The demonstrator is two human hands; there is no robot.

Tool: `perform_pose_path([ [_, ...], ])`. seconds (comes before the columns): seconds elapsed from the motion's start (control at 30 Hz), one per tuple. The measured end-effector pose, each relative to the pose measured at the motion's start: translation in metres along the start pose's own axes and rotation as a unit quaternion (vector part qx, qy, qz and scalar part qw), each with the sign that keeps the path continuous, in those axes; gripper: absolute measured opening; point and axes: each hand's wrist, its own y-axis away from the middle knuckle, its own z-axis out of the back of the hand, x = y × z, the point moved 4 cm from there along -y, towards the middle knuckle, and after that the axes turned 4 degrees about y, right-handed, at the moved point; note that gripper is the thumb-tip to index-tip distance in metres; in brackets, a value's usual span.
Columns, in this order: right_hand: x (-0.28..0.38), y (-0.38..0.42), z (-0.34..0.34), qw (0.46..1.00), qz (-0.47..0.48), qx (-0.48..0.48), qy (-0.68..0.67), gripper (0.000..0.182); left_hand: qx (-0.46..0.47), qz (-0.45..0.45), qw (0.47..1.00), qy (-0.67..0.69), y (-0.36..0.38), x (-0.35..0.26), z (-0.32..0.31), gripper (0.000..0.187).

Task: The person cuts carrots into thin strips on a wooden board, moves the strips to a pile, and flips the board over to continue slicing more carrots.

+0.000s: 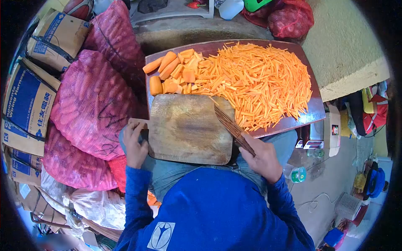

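A worn wooden cutting board lies over my lap, its top edge against a dark red table. My left hand is at the board's left edge, fingers bent over what looks like the corner of a flat piece. In my right hand is a knife, its brown, streaked blade pointing up and left over the board's right edge. Beyond the board, a large heap of carrot strips covers the table, with peeled carrots and thick chunks at its left end.
Pink mesh sacks are stacked at the left beside cardboard boxes. A red net bag is at the top. Right of the table stand an open box and a green-lidded container on the floor.
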Motion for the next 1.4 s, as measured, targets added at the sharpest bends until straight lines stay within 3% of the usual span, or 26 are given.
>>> perform_pose_path([
  [0.03, 0.003, 0.003, -0.002, 1.000, -0.008, 0.001, -0.007, 0.051, 0.000, 0.003, 1.000, 0.003, 0.004, 0.000, 0.000, 0.065],
  [0.13, 0.007, 0.009, -0.008, 1.000, -0.010, 0.001, -0.010, 0.050, 0.092, -0.063, 0.989, -0.096, 0.014, -0.010, 0.003, 0.091],
  [0.27, 0.005, 0.016, -0.013, 1.000, -0.001, 0.005, 0.007, 0.051, 0.167, -0.141, 0.961, -0.168, 0.018, -0.019, 0.006, 0.091],
  [0.4, 0.008, 0.024, -0.014, 0.999, -0.040, 0.016, 0.008, 0.050, 0.241, -0.166, 0.950, -0.110, 0.032, -0.040, 0.012, 0.084],
  [0.5, 0.011, 0.020, -0.014, 1.000, -0.026, 0.005, -0.004, 0.051, 0.245, -0.142, 0.959, -0.027, 0.039, -0.074, 0.009, 0.084],
  [0.6, 0.011, 0.002, -0.010, 0.999, 0.034, 0.013, 0.008, 0.050, 0.215, -0.195, 0.952, -0.099, 0.044, -0.089, -0.023, 0.076],
  [0.67, 0.009, -0.020, -0.009, 0.991, 0.079, 0.026, 0.102, 0.048, 0.182, -0.232, 0.941, -0.167, 0.041, -0.104, -0.033, 0.069],
  [0.83, -0.009, -0.068, 0.002, 0.981, 0.104, 0.033, 0.160, 0.046, 0.165, -0.276, 0.934, -0.159, 0.039, -0.102, -0.039, 0.070],
  [0.97, -0.013, -0.083, 0.022, 0.994, 0.072, -0.003, 0.083, 0.042, 0.176, -0.283, 0.934, -0.131, 0.031, -0.109, -0.018, 0.081],
  [1.03, -0.020, -0.083, 0.028, 1.000, -0.008, 0.004, -0.004, 0.041, 0.182, -0.287, 0.934, -0.107, 0.019, -0.119, -0.002, 0.079],
  [1.13, -0.035, -0.076, 0.025, 0.992, -0.012, -0.061, -0.112, 0.041, 0.181, -0.295, 0.934, -0.084, -0.003, -0.136, 0.022, 0.075],
  [1.2, -0.036, -0.073, 0.028, 0.992, -0.033, -0.048, -0.108, 0.042, 0.129, -0.315, 0.936, -0.091, -0.018, -0.146, 0.031, 0.067],
  [1.4, -0.033, -0.065, 0.036, 0.988, -0.096, -0.044, -0.115, 0.042, 0.086, -0.318, 0.944, -0.007, -0.069, -0.143, 0.048, 0.056],
])
